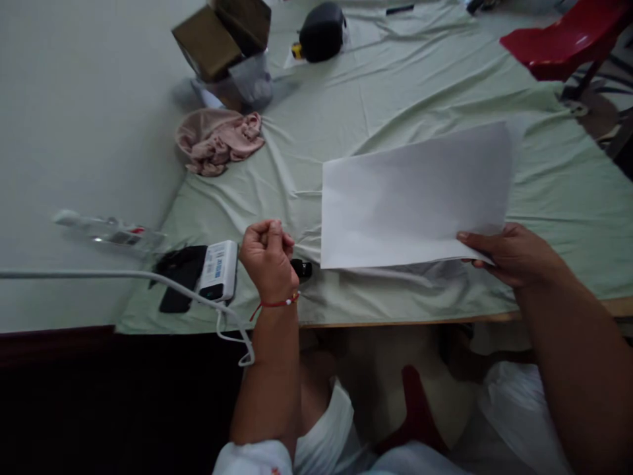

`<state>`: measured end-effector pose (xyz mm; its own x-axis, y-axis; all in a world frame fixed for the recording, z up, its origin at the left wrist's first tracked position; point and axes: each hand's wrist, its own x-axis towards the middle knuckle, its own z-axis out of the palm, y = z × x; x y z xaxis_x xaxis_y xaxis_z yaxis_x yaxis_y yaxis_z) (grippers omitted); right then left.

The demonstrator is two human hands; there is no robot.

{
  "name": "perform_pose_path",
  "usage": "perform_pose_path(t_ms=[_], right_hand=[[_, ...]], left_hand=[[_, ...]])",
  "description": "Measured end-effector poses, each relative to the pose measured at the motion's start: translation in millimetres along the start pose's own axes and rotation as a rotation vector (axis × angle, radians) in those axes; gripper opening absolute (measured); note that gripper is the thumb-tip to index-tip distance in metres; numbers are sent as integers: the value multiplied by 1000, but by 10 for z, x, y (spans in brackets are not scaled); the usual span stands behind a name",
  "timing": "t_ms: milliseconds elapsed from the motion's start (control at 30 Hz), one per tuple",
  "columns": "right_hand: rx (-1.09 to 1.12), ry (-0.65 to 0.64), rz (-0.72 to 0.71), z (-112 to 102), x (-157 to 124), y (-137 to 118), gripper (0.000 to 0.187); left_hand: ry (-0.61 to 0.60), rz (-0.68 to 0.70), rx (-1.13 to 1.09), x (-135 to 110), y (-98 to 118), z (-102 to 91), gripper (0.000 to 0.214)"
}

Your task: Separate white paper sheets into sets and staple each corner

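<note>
On the right, my right hand (509,254) pinches the lower right corner of a stack of white paper (415,198), thumb on top and fingers underneath. The paper is blank and stretches left over the green cloth. My left hand (270,254) is closed, with thumb and fingers curled together; whatever it may hold is hidden. It is left of the paper and apart from it. Behind that wrist, a small black object (302,269) lies partly hidden on the cloth.
A white power bank (217,270) with a grey cable (148,274) lies beside a black phone-like slab (178,297). A clear bottle (113,231) is at left. Farther back are a pink cloth (222,142), cardboard box (210,43) and black case (324,33). A red chair (558,43) stands at right.
</note>
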<state>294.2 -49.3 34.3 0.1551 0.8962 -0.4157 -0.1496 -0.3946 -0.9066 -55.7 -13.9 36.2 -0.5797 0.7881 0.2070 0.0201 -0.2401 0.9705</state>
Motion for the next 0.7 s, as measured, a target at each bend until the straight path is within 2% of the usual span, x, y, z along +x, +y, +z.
perform_pose_path(t_ms=[100,367,467,567,700], right_hand=[[-22,-23,83,162,-33,11,33],[-77,-145,106,409,0,105,34],[-107,-153,95,467,23,149,32],[-118,-147,84,537,25,169,29],[-122,-132,77,620,21,167,25]], left_hand=[[70,42,39,77,-34,-87,23],[124,123,273,146,-136,-228,10],[107,204,444,157,-177,-312,3],[64,274,644,178,-223,-409,6],[12,282,875,201,-288,-485,10]])
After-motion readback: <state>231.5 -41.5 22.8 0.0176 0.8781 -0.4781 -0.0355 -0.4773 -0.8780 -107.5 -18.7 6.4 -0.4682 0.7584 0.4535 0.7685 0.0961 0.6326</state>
